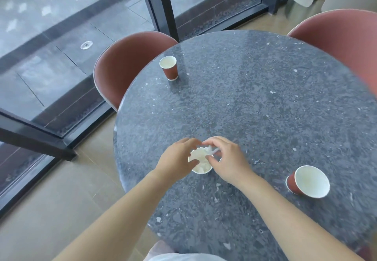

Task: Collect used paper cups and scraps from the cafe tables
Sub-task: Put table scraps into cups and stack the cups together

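A round dark table with pale specks fills most of the view. Its right side and near edge are cut off by the picture.

The left hand curls round the near cup and holds it by its side. The hand hides most of the cup, so only the white rim and the inside show. The cup is on the near part of the table, but it is hard to tell if it stands on the top or is lifted a bit. White paper lies bunched up inside it.

The right hand is just above the cup's rim. Its thumb and fingers are bent in and pinch a white scrap. The scrap is blurry, and the fingers hide part of it, so its shape is not clear.

A far cup, red outside and white inside, stands upright by the far left edge of the table. A side cup of the same kind sits on the right, well apart from the hands. It looks bare inside.

Two red chairs are tucked in, partly hidden by the table. Something pale at the bottom edge is cut off and cannot be made out.
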Demonstrator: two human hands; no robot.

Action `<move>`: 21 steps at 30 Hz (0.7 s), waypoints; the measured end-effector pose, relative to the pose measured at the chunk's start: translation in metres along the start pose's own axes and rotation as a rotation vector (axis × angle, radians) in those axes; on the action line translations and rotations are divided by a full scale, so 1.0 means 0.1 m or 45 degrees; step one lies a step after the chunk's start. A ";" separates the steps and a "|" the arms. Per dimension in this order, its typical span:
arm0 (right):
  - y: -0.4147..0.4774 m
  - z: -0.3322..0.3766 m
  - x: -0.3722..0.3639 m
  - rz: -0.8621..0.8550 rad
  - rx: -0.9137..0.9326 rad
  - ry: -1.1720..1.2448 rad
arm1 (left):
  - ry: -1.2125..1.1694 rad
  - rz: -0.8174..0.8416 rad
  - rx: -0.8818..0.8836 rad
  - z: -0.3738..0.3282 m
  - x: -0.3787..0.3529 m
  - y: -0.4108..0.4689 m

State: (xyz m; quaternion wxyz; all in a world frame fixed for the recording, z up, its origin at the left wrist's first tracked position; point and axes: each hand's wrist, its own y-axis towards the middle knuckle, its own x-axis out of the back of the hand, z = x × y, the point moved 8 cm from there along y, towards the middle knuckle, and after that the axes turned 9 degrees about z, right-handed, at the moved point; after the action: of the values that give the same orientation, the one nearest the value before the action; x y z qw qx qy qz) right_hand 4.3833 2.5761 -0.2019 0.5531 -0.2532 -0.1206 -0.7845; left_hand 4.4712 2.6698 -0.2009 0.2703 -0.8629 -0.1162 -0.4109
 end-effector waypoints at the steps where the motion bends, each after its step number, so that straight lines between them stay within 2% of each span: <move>1: -0.01 0.00 -0.03 0.022 0.004 0.009 | 0.011 -0.007 0.009 0.02 0.00 -0.03; 12: -0.47 -0.33 0.19 -0.049 -0.126 -0.085 | 0.099 0.050 0.025 -0.08 -0.23 -0.05; 17: -0.74 -0.48 0.36 -0.133 -0.183 -0.091 | 0.151 0.081 -0.091 -0.35 -0.39 0.01; 21: -0.93 -0.55 0.48 -0.187 -0.207 -0.128 | 0.308 0.144 -0.217 -0.58 -0.59 0.06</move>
State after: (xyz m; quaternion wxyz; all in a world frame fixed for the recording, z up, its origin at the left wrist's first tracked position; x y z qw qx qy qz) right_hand 4.2699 2.5449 -0.2144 0.4649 -0.3269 -0.1024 -0.8164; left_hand 4.3987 2.6329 -0.2185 0.2310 -0.8321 0.0012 -0.5043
